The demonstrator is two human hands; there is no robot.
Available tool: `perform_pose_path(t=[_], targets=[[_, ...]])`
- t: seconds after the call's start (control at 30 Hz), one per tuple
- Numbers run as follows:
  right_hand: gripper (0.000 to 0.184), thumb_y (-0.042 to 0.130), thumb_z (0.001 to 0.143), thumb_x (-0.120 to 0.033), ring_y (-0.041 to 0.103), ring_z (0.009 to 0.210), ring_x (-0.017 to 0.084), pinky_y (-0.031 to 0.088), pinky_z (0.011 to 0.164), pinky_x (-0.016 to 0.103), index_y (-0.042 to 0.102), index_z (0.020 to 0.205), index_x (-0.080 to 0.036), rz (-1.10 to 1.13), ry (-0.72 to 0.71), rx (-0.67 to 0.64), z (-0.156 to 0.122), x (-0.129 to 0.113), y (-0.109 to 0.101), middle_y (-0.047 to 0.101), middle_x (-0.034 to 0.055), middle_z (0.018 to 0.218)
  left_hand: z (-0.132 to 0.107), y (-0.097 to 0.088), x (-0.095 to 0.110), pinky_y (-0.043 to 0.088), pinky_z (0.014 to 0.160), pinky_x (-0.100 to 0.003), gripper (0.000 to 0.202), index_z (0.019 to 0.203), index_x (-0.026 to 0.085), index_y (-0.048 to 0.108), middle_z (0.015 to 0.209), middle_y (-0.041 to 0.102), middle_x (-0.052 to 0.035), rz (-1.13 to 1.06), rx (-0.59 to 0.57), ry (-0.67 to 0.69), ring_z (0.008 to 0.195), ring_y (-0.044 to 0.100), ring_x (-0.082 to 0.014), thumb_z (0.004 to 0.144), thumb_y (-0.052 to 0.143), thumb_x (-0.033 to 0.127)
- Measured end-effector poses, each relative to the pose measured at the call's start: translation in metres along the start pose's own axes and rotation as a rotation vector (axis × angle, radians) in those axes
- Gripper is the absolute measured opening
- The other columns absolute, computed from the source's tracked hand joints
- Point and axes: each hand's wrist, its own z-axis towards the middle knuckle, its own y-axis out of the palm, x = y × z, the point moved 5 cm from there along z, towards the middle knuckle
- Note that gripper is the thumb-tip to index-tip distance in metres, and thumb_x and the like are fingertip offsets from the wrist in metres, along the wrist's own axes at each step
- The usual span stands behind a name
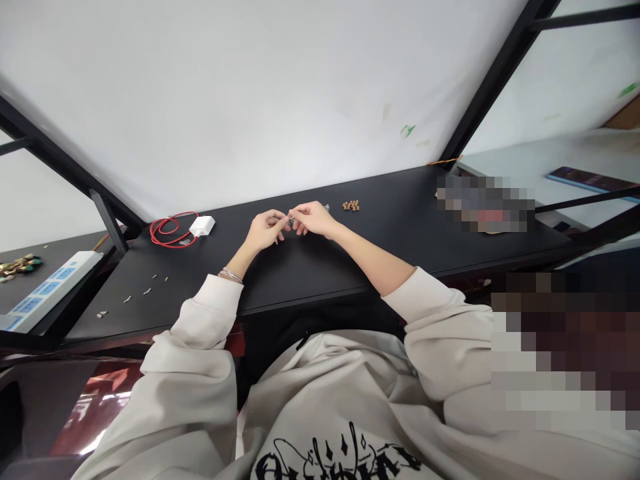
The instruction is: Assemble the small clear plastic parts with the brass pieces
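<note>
My left hand (265, 230) and right hand (313, 219) meet fingertip to fingertip, both pinched closed, forearms stretched forward and angled inward.

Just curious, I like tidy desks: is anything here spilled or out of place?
Only a little: small pale bits lie scattered over the desk at its left front, far from the tidy bead cluster beside the right hand. Nothing looks damaged.

The table (400, 230) is a smooth, matt black board, and the small brown beads (351, 205) on it look like wood. The charger (203, 225) is smooth white plastic, its red cable (167, 235) slightly glossy. The sweatshirt (350, 387) is soft, matt cream cloth.
</note>
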Motion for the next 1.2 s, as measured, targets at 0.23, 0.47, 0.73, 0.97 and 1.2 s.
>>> perform_pose_path(t=[0.23, 0.47, 0.73, 0.97, 1.2], targets=[[0.046, 0.072, 0.089, -0.058, 0.061, 0.047, 0.011, 0.056, 0.05, 0.027, 0.072, 0.071, -0.015, 0.001, 0.044, 0.024, 0.003, 0.007, -0.002, 0.069, 0.0053, 0.064, 0.0, 0.0, 0.001, 0.045, 0.039, -0.022, 0.043, 0.094, 0.014, 0.072, 0.078, 0.075, -0.0093, -0.002, -0.007, 0.014, 0.047, 0.062, -0.0128, 0.08, 0.078, 0.055], [0.036, 0.086, 0.078, -0.049, 0.063, 0.055, 0.012, 0.053, 0.047, 0.022, 0.078, 0.08, -0.014, 0.062, 0.016, -0.078, 0.002, 0.005, 0.001, 0.074, 0.0085, 0.076, -0.001, -0.005, 0.002, 0.048, 0.04, -0.022, 0.04, 0.092, 0.013, 0.076, 0.075, 0.073, -0.0072, 0.022, 0.034, 0.075, 0.048, 0.059, -0.011, 0.073, 0.084, 0.048], [0.019, 0.089, 0.072, -0.03, 0.063, 0.052, 0.011, 0.062, 0.071, 0.037, 0.082, 0.086, -0.019, -0.129, -0.025, -0.168, 0.001, 0.008, 0.002, 0.069, -0.0015, 0.061, -0.001, 0.002, -0.003, 0.056, 0.046, -0.027, 0.035, 0.086, 0.012, 0.072, 0.069, 0.072, -0.0083, -0.051, -0.057, -0.059, 0.056, 0.067, -0.0169, 0.069, 0.088, 0.039], [0.013, 0.083, 0.078, -0.024, 0.065, 0.053, 0.015, 0.059, 0.079, 0.042, 0.082, 0.089, -0.017, -0.44, -0.063, -0.016, 0.001, 0.0, -0.013, 0.066, 0.0001, 0.055, -0.001, -0.002, 0.003, 0.053, 0.043, -0.024, 0.029, 0.089, 0.013, 0.072, 0.081, 0.075, -0.0091, -0.026, 0.004, -0.046, 0.053, 0.065, -0.0134, 0.072, 0.083, 0.034], [0.047, 0.093, 0.064, -0.024, 0.074, 0.092, 0.027, 0.055, 0.098, 0.041, 0.079, 0.107, -0.014, -0.616, -0.005, 0.283, 0.009, 0.005, -0.053, 0.076, 0.0092, 0.086, 0.002, -0.01, -0.001, 0.046, 0.038, -0.02, 0.022, 0.086, 0.015, 0.074, 0.073, 0.07, -0.0048, 0.058, 0.12, -0.018, 0.048, 0.06, -0.0109, 0.072, 0.08, 0.03]])
